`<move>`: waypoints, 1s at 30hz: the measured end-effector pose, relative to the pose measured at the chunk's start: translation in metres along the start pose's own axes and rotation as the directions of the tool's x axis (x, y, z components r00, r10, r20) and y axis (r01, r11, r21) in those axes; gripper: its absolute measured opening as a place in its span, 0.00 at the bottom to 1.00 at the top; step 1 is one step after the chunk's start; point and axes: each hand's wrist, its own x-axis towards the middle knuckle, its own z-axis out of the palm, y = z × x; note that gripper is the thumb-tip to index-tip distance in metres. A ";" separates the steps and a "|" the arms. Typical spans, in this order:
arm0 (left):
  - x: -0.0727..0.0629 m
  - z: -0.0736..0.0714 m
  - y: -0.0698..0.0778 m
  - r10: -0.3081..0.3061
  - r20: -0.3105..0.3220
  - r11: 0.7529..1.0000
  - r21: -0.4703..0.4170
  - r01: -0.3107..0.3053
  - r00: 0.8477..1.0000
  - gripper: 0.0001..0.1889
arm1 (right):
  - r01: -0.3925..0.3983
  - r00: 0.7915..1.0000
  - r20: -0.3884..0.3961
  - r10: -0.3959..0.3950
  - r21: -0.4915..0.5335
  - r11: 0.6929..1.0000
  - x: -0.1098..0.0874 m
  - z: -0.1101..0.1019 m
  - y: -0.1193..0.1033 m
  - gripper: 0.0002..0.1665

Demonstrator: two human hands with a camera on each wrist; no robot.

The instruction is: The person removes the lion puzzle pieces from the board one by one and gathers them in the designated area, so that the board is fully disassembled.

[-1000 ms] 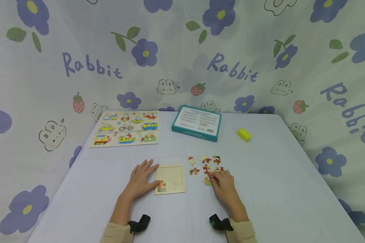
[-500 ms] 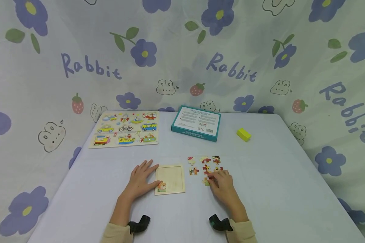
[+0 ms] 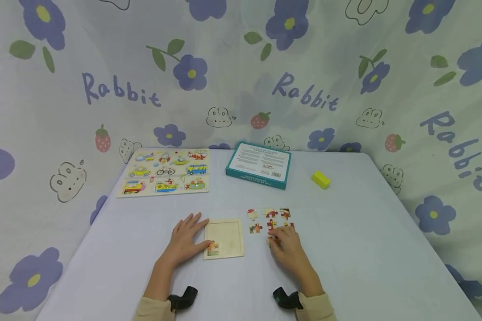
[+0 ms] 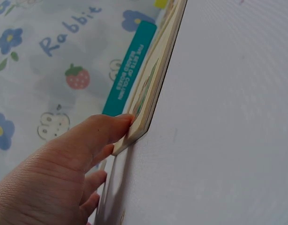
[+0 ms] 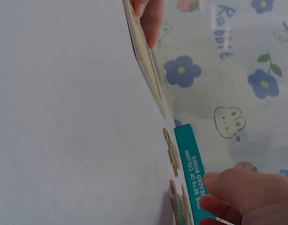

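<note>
My left hand [image 3: 186, 238] lies at the left side of a square wooden puzzle tray [image 3: 230, 236], fingers spread. Its thumb [image 4: 118, 123] rests on the tray's edge, beside a puzzle piece [image 3: 213, 249] in the lower left corner. The index fingertip touches the upper left corner. To the tray's right, my right hand [image 3: 291, 252] hovers over loose puzzle pieces, thumb and fingers bent. In the right wrist view nothing shows between its thumb [image 5: 223, 183] and fingers. A lower puzzle piece [image 3: 268, 241] is mostly hidden under this hand. Another puzzle piece [image 3: 255, 228] lies left of it.
Several more puzzle pieces [image 3: 270, 213] lie above the right hand. Farther back are a vehicle picture board [image 3: 172, 178], a teal box [image 3: 259, 162] and a yellow block [image 3: 321, 179]. A patterned cloth [image 3: 241, 67] hangs behind the white table [image 3: 365, 249].
My right hand has shifted slightly left and now covers more of the lower puzzle piece. The left hand, tray and corner piece stay as they were.
</note>
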 end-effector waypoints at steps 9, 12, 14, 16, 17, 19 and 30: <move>0.002 -0.001 -0.001 -0.005 -0.001 1.000 0.003 0.005 1.000 0.34 | 0.084 0.991 0.092 -0.094 0.105 0.991 0.007 0.007 -0.021 0.10; 0.002 0.000 -0.001 -0.008 -0.008 1.000 -0.004 0.008 1.000 0.33 | 0.091 0.987 0.123 -0.106 0.123 0.988 0.008 0.009 -0.025 0.11; 0.002 0.000 -0.001 -0.013 -0.008 1.000 -0.003 0.013 1.000 0.32 | 0.104 0.983 0.138 -0.122 0.136 0.985 0.009 0.011 -0.028 0.10; 0.001 0.001 -0.001 -0.016 -0.008 1.000 -0.006 0.016 1.000 0.32 | 0.127 0.978 0.150 -0.147 0.137 0.982 0.008 0.013 -0.031 0.10; 0.001 0.001 -0.001 -0.018 -0.008 1.000 -0.006 0.018 1.000 0.31 | 0.143 0.974 0.155 -0.164 0.139 0.980 0.008 0.015 -0.032 0.11; 0.000 0.002 -0.001 -0.021 -0.007 1.000 -0.007 0.021 1.000 0.31 | 0.170 0.967 0.166 -0.193 0.145 0.975 0.008 0.018 -0.036 0.11; -0.003 0.004 -0.002 -0.021 -0.006 0.999 -0.026 0.021 1.000 0.28 | 0.270 0.908 0.291 -0.302 0.145 0.952 0.012 0.033 -0.058 0.14</move>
